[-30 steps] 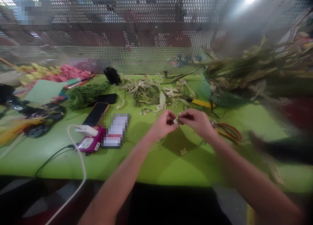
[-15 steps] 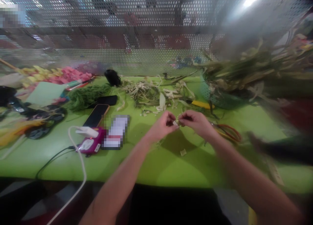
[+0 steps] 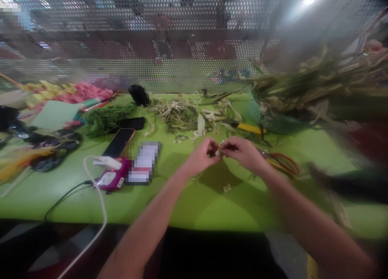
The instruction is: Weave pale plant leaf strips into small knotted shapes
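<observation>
Above the green table [image 3: 188, 206], the fingertips of my two hands meet. My left hand [image 3: 203, 154] is closed in a pinch on a small pale piece of dried husk [image 3: 217, 152]. From the other side, my right hand [image 3: 242, 150] pinches the same piece, its fingers pressed together. Most of the piece is hidden by the fingers. Below the hands a pale scrap [image 3: 227, 188] lies on the table. Just beyond them is a loose heap of dried husk strips [image 3: 178, 113]. Scissors with orange handles [image 3: 286, 164] lie beside my right wrist.
A yellow-handled tool [image 3: 251, 128] lies behind my right hand. Green basket [image 3: 266, 119] at right overflows with long dry leaves [image 3: 303, 81]. To the left are phones [image 3: 119, 142], a magenta box [image 3: 112, 178] with cables, green fibre [image 3: 106, 119] and pink pieces [image 3: 92, 94]. Perforated metal panel [image 3: 169, 75] behind.
Both hands stay in nearly the same place, still pinching the small piece. The bit showing between the fingers has shifted slightly. Nothing else has visibly moved.
</observation>
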### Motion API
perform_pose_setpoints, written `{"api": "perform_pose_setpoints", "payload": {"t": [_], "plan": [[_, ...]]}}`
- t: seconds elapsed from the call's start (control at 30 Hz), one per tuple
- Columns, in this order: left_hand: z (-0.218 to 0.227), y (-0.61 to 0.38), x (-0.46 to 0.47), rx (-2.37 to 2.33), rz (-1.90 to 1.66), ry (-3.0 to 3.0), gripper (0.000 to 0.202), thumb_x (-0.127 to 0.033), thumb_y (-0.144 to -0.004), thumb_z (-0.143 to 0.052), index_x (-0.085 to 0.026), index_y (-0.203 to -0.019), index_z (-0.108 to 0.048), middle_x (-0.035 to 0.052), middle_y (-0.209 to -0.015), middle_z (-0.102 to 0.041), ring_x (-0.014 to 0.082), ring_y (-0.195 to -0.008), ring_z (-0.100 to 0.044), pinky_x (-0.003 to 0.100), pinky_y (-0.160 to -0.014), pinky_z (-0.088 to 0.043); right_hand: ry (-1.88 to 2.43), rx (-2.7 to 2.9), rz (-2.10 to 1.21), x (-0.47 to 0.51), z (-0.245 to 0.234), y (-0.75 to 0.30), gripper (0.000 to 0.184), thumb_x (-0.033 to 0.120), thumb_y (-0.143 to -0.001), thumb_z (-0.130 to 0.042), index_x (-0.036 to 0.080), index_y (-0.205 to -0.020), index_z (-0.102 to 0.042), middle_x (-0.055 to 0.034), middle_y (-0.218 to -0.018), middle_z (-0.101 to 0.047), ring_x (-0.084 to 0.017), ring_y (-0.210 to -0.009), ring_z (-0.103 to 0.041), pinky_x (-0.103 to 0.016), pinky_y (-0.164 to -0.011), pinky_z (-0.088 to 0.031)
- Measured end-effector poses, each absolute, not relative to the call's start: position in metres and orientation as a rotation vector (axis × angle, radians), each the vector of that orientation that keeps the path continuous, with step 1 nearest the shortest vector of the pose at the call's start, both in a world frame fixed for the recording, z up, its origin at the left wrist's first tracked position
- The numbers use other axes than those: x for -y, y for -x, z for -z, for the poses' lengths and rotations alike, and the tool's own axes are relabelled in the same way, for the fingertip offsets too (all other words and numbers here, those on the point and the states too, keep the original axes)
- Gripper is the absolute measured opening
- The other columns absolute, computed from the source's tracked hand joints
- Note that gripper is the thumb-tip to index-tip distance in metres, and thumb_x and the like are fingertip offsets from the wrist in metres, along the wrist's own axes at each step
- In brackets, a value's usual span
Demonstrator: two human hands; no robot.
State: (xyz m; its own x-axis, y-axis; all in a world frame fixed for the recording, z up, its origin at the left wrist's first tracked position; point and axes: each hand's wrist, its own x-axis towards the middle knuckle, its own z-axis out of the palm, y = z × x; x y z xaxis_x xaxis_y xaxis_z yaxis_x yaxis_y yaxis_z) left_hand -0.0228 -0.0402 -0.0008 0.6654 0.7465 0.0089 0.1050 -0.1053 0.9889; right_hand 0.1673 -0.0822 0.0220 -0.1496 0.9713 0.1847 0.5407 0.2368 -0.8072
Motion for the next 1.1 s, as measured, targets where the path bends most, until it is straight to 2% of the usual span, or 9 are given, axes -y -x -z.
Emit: {"api": "perform_pose_setpoints", "payload": {"t": [0.2,0.47,0.73,1.1], "plan": [[-0.001,0.022,0.042,-0.730,-0.608,-1.652,0.028,-0.031,-0.081,-0.066,-0.019,-0.096,-0.046,0.0017,-0.090,-0.058,0.0126,-0.082,-0.055,0.029,-0.073,-0.041,1.335,1.913,-0.512,0.088,-0.023,-0.160,0.007,0.019,-0.082,-0.065,0.021,-0.085,-0.072,-0.0037,-0.084,-0.070,-0.017,-0.078,-0.063,-0.029,-0.071,-0.047],[0.001,0.023,0.041,-0.760,-0.629,-1.626,0.029,-0.033,-0.079,-0.067,-0.018,-0.092,-0.047,0.0017,-0.088,-0.059,0.0127,-0.080,-0.055,0.030,-0.072,-0.041,1.292,1.980,-0.464,0.090,-0.026,-0.162,0.013,0.018,-0.085,-0.062,0.023,-0.091,-0.073,-0.0039,-0.089,-0.072,-0.019,-0.083,-0.065,-0.032,-0.076,-0.050],[-0.004,0.019,0.043,-0.872,-0.624,-1.683,0.025,-0.032,-0.079,-0.066,-0.017,-0.090,-0.050,0.0022,-0.085,-0.058,0.0129,-0.074,-0.052,0.031,-0.069,-0.040,1.341,2.003,-0.258,0.093,-0.022,-0.156,0.014,0.015,-0.086,-0.061,0.021,-0.089,-0.072,-0.0052,-0.088,-0.072,-0.019,-0.079,-0.065,-0.029,-0.070,-0.048],[0.003,0.019,0.042,-0.901,-0.654,-1.712,0.024,-0.033,-0.078,-0.067,-0.018,-0.090,-0.051,-0.0002,-0.080,-0.057,0.0124,-0.072,-0.051,0.030,-0.068,-0.038,1.354,2.011,-0.301,0.094,-0.022,-0.153,0.015,0.015,-0.086,-0.060,0.022,-0.092,-0.071,-0.0048,-0.091,-0.072,-0.019,-0.081,-0.065,-0.030,-0.071,-0.050]]}}
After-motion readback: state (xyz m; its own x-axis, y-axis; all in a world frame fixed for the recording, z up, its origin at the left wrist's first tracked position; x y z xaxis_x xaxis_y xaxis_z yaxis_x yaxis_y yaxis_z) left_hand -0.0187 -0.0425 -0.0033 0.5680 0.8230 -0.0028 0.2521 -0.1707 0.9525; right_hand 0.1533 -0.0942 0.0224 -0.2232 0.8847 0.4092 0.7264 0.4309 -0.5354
